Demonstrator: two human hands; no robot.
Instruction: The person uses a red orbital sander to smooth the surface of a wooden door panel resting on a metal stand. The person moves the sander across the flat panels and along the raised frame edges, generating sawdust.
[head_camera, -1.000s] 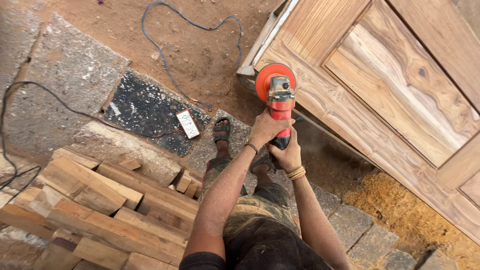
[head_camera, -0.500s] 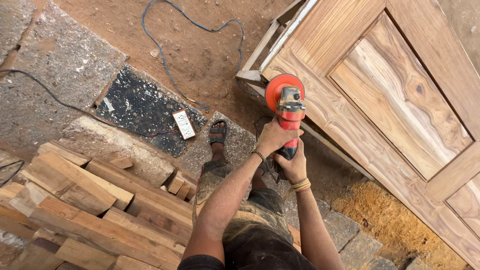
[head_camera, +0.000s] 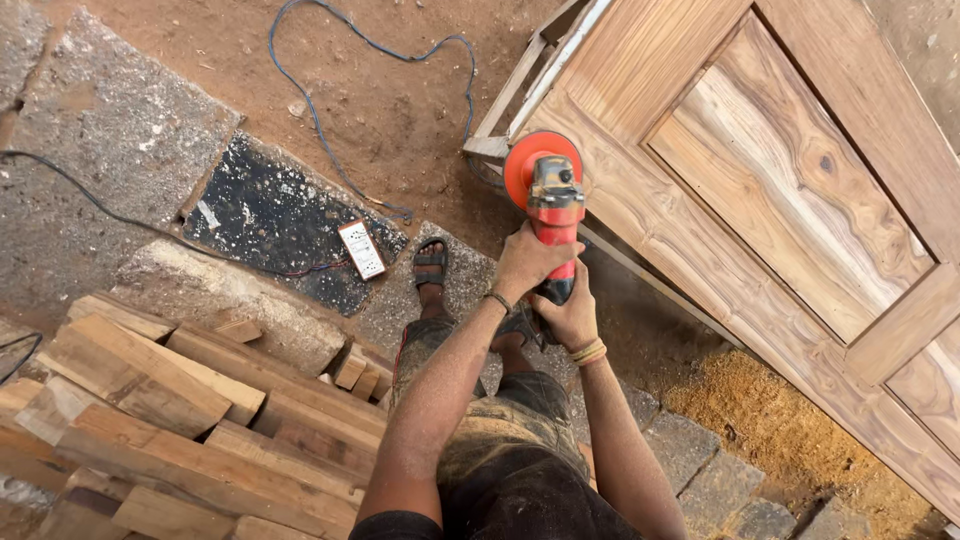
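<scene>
Left hand (head_camera: 528, 262) and right hand (head_camera: 570, 318) both clenched on red grinder (head_camera: 553, 205); disc at edge of wooden door (head_camera: 760, 190).

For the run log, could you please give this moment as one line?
left hand: grips grinder | right hand: grips grinder rear | disc at door edge

grinder (head_camera: 545, 185) against door (head_camera: 790, 190), planks (head_camera: 180, 410) left

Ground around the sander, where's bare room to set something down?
Bare red dirt lies between the grey stone slab and the blue cable. Crowded: the stacked timber blocks, and the hands gripping the red-orange sander against the wooden panelled door.
</scene>
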